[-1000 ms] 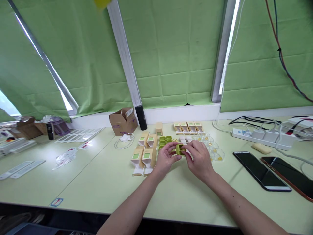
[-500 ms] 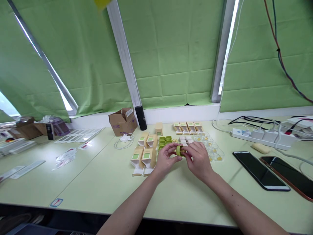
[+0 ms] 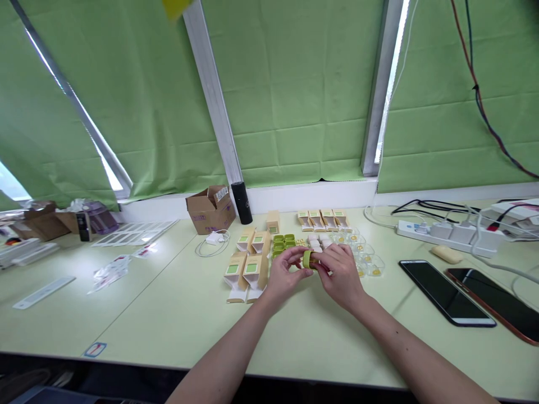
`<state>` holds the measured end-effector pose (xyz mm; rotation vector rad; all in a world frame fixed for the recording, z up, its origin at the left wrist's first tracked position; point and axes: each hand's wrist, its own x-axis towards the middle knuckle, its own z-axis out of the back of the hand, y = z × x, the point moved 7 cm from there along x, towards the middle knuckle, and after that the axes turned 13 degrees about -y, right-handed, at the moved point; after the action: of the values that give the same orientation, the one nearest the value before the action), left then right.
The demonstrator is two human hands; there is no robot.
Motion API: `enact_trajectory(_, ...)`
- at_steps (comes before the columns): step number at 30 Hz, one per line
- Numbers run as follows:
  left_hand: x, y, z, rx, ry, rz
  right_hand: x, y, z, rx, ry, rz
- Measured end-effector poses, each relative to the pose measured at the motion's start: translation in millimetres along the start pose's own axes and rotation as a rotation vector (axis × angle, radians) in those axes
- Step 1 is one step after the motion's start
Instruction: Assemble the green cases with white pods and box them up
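Both hands meet over the middle of the pale green table (image 3: 177, 314). My left hand (image 3: 283, 275) and my right hand (image 3: 340, 273) pinch one small green plastic case (image 3: 307, 258) between their fingertips, held just above the table. Right behind it lie more green cases (image 3: 283, 241), small white pieces (image 3: 318, 240) and clear round lids with yellow centres (image 3: 365, 259). Tan cartons with green labels (image 3: 246, 264) lie to the left of my left hand.
A row of tan cartons (image 3: 322, 219), a brown cardboard box (image 3: 210, 209) and a black cylinder (image 3: 241, 202) stand near the window sill. Two dark phones (image 3: 446, 292) lie at the right, behind them a power strip (image 3: 446, 231) with cables. Packets and strips (image 3: 113, 270) sit at the left.
The green case has turned a little in my fingers, showing its edge now. The hands stay in the same place. The view has shifted slightly.
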<state>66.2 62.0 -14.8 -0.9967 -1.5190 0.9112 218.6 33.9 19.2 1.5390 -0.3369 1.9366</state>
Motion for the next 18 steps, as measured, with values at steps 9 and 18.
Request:
enact_trajectory(9, 2.9, -5.1, 9.4, 0.158, -0.082, -0.114, 2.7, 0.5, 4.4, 0.043, 0.041, -0.051)
enact_trajectory(18, 1.2, -17.0, 14.6, 0.403, -0.180, -0.211, -6.1, -9.8, -4.5, 0.107, 0.082, -0.156)
